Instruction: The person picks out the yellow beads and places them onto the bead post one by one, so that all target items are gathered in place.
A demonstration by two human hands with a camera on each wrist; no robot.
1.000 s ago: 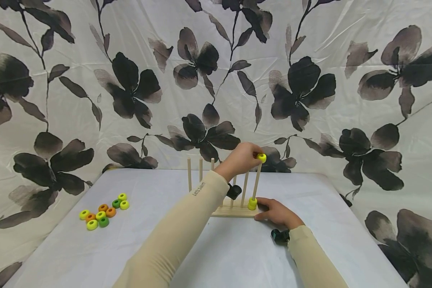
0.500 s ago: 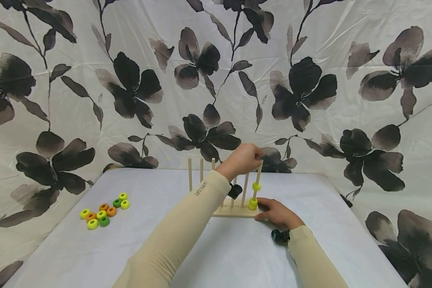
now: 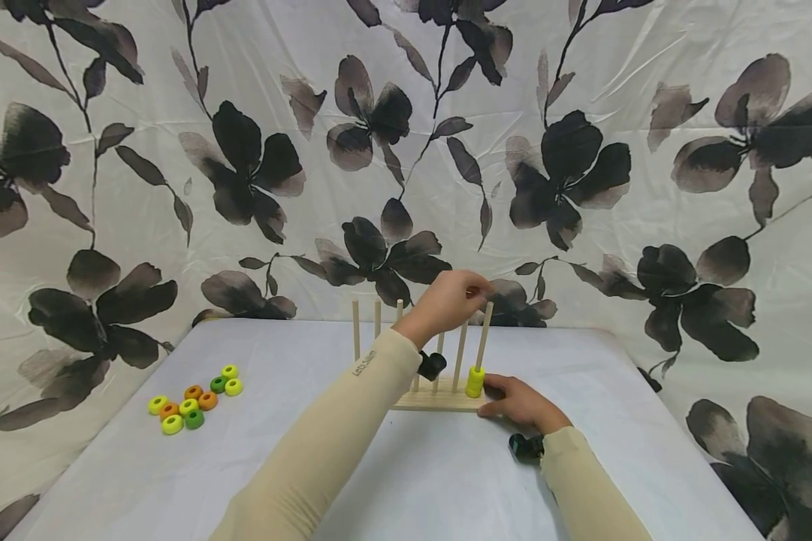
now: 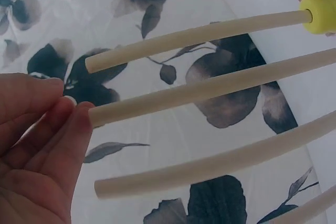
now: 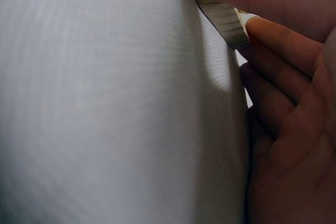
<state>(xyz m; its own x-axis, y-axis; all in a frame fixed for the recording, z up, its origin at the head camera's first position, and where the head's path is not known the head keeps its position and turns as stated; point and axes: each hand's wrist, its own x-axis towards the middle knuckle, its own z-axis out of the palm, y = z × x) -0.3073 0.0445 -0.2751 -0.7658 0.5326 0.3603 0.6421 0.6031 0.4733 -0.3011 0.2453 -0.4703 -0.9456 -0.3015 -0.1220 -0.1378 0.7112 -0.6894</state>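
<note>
A wooden peg stand (image 3: 439,403) with a row of upright pegs stands on the table. On its rightmost peg (image 3: 485,334) several yellow rings (image 3: 475,382) are stacked down at the base. My left hand (image 3: 448,302) hovers by that peg's top, thumb and fingertips close together with nothing between them. In the left wrist view, the fingers overlap the tip of the neighbouring peg (image 4: 173,97). Low at the stand's right end, my right hand (image 3: 522,402) grips the base, thumb in front. The right wrist view shows the base's end (image 5: 226,22) between thumb and fingers.
Loose yellow, orange and green rings (image 3: 207,400) lie in a group on the left of the white table (image 3: 297,353). Behind the table hangs a floral cloth (image 3: 460,180). My left forearm crosses over the stand's left part and hides some of it.
The yellow ring left my left fingers and slid down the rightmost peg onto the stack. My left hand has drawn slightly left from the peg's tip. The right hand stays put.
</note>
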